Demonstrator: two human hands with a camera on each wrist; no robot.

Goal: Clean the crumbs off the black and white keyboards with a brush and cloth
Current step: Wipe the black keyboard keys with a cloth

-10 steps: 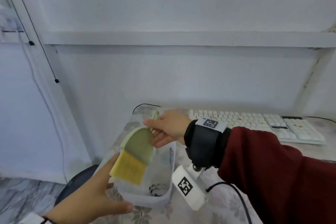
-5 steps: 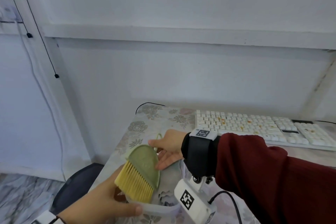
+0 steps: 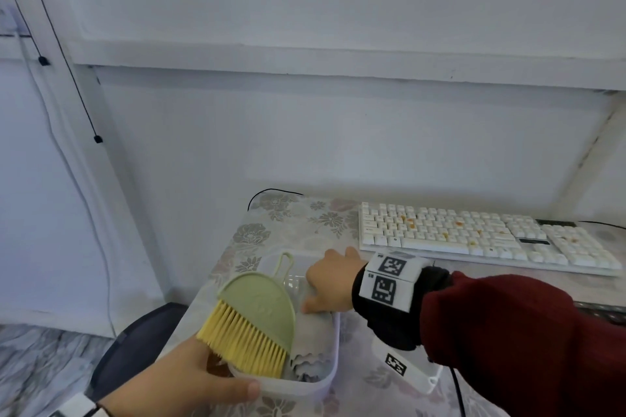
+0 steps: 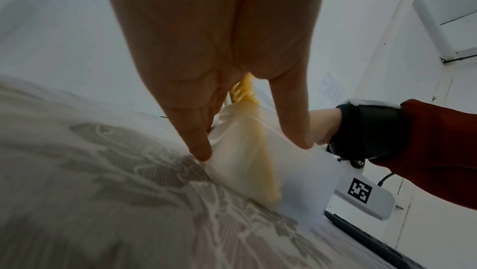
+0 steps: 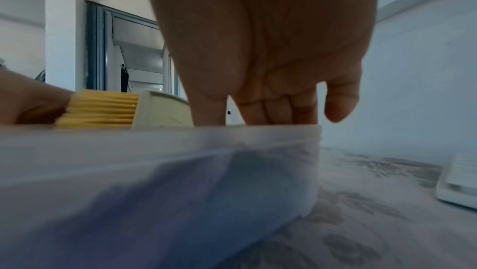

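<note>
The translucent plastic container (image 3: 325,379) now sits on the floral tablecloth (image 3: 271,230) at the near left corner of the table; a second ago it was held up off the surface and tilted. The green brush with yellow bristles (image 3: 261,311) lies slanted in the container, its loop handle pointing far, and is no longer pinched by the right hand (image 3: 330,283). That hand has let go and now reaches down into the container's far end, fingers extended past the rim; whether the tips touch anything inside is hidden. The left hand (image 3: 183,382) steadies the container's near left corner, thumb laid along the near wall, fingers straight.

The white keyboard (image 3: 487,234) lies far right on the table, orange crumbs scattered over its keys. Black-and-white square markers sit on the right wristband (image 3: 389,278), with small letters too blurred to read. A paper sheet on the wall carries unreadable print.
</note>
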